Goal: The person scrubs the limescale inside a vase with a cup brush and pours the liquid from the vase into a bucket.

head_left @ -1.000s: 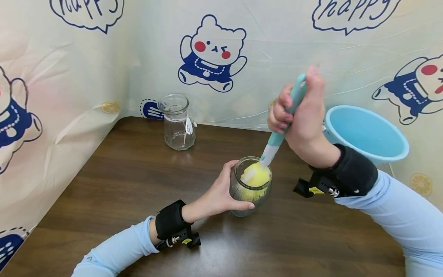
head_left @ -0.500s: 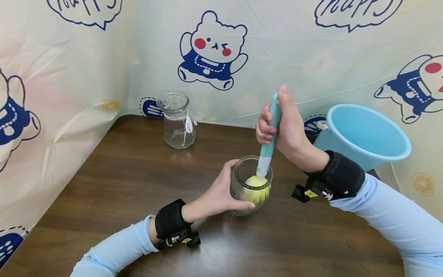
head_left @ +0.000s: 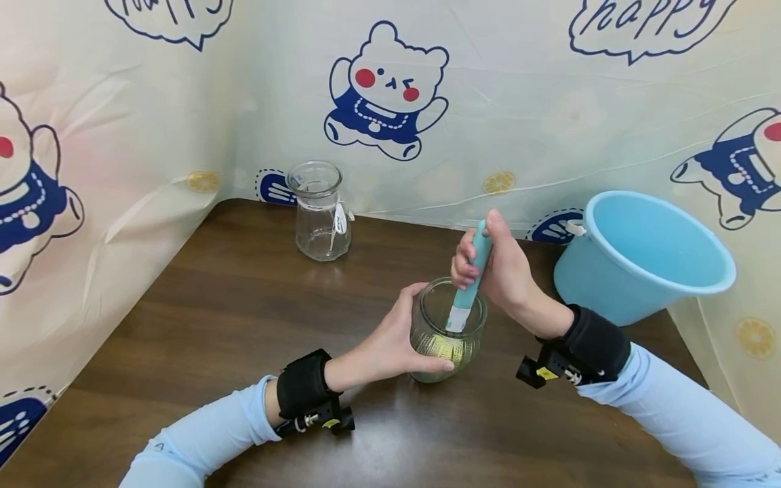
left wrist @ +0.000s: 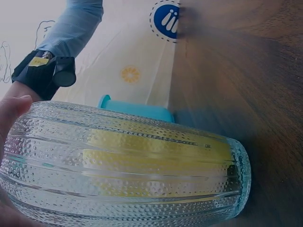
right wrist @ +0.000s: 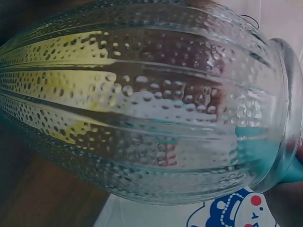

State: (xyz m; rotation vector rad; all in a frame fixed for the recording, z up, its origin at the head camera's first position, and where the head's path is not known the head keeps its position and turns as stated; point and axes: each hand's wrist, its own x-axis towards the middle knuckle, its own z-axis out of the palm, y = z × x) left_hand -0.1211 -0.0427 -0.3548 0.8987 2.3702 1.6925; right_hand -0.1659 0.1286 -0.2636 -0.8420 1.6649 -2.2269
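A ribbed, dimpled glass jar [head_left: 473, 350] stands on the brown table, its mouth tilted slightly. My left hand [head_left: 387, 342] grips it from the left side, thumb across the front. From above, my right hand [head_left: 506, 281] wraps round the teal handle of a sponge bottle brush [head_left: 472, 274], thumb at the handle's top end. The brush's white neck has passed down through the jar's mouth. Its yellow sponge head sits low inside, seen through the jar wall [left wrist: 52, 142] in the left wrist view. Through the glass [right wrist: 189, 156] in the right wrist view, the teal handle shows near the rim.
Behind to the left stands a second clear glass jar [head_left: 323, 230] with a small white tag. A light blue bucket [head_left: 592, 288] is at the back right, beyond my right forearm. A printed curtain [head_left: 274, 88] hangs along the table's back and left edges.
My right hand has come down and slightly left, pushing the brush deeper. The sponge has gone from the jar's mouth to near its bottom. My left hand keeps its grip.
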